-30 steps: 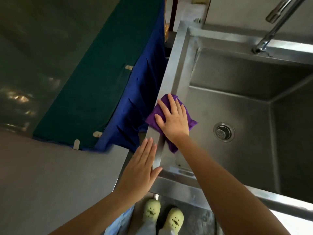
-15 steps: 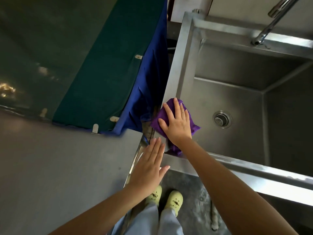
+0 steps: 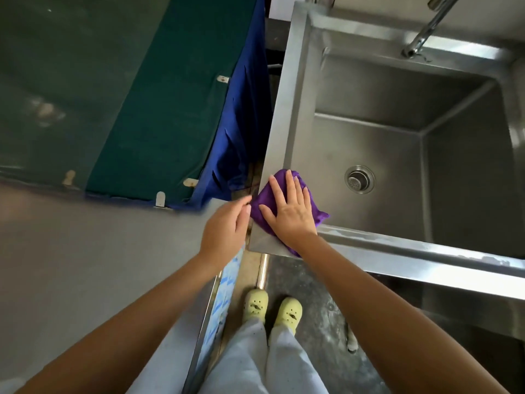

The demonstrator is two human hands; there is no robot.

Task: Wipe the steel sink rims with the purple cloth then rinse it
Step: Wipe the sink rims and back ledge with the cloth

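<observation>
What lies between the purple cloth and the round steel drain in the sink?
Only bare steel: in the head view, the sink's floor runs empty from the purple cloth to the round drain.

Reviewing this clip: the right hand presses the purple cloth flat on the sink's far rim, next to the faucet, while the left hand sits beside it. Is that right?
Not quite. The head view shows the right hand pressing the purple cloth on the near-left corner of the sink rim, far from the faucet. The left hand does sit beside it.
</observation>
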